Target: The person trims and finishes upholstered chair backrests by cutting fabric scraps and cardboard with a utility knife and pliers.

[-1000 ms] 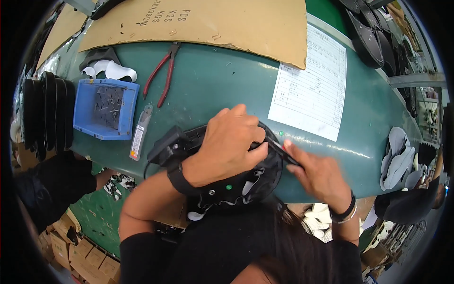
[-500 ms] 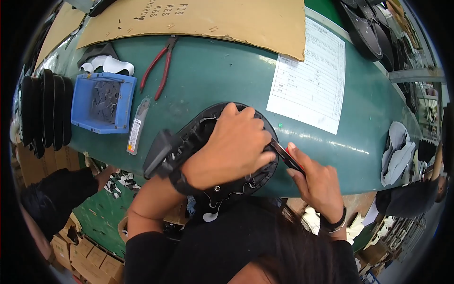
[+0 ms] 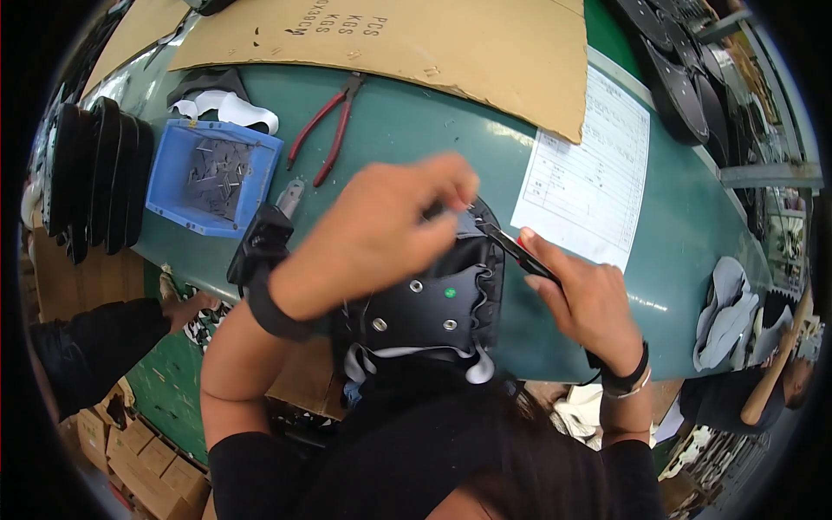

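Observation:
A black padded piece (image 3: pixel 416 303) with gathered edges lies before me at the bench edge. Metal eyelets, a green dot and a white strip along its near edge show on it. My left hand (image 3: pixel 390 225) is over its far left part, fingers curled but smeared by motion, so whether it grips anything is unclear. My right hand (image 3: pixel 576 290) is closed on a slim dark tool (image 3: pixel 516 249) with a red part, its tip against the piece's far right edge. The fingers hide much of the tool, so its exact kind is unclear.
On the green bench (image 3: pixel 416 113) lie red-handled pliers (image 3: pixel 334 130), a blue bin (image 3: pixel 160 186) of small metal pieces, a partly hidden grey cutter (image 3: pixel 290 199), cardboard (image 3: pixel 485 61) and a printed sheet (image 3: pixel 581 186). Black pads (image 3: pixel 91 178) stand left; grey pieces (image 3: pixel 725 312) lie right.
My left hand has lifted off the padded piece and moved left, baring its panel with eyelets. The right hand keeps the tool at the piece's edge. The whole view has shifted slightly.

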Available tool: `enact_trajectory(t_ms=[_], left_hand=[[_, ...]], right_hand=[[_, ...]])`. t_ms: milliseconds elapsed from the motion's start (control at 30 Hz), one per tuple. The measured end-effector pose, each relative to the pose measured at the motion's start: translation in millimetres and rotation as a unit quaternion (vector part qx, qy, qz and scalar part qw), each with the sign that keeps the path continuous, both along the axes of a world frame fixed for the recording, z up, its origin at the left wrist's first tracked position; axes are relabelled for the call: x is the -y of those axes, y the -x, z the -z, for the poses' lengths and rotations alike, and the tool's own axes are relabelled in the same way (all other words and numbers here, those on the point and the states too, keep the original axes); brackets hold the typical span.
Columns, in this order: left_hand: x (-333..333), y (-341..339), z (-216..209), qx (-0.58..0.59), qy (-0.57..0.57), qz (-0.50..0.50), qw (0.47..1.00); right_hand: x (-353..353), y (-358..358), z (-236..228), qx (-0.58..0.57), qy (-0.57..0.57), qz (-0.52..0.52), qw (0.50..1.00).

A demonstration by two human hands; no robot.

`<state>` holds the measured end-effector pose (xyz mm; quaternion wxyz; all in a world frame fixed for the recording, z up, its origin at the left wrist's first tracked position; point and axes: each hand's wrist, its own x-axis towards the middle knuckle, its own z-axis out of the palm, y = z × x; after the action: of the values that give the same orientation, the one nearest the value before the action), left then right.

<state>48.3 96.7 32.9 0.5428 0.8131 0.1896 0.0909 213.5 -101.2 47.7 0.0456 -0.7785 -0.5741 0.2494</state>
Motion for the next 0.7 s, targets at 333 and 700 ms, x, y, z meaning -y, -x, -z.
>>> enact_trajectory(t_ms=[333,700], left_hand=[[-8,-12,19,0.172,-0.062,-0.104,0.978],[55,0,15,-0.047,-0.295,0.166,0.94]], right_hand=[[23,-4,20,-0.151,-0.067,0.029,0.986],[48,-6,5,-0.11,0.026,-0.032,0.993]])
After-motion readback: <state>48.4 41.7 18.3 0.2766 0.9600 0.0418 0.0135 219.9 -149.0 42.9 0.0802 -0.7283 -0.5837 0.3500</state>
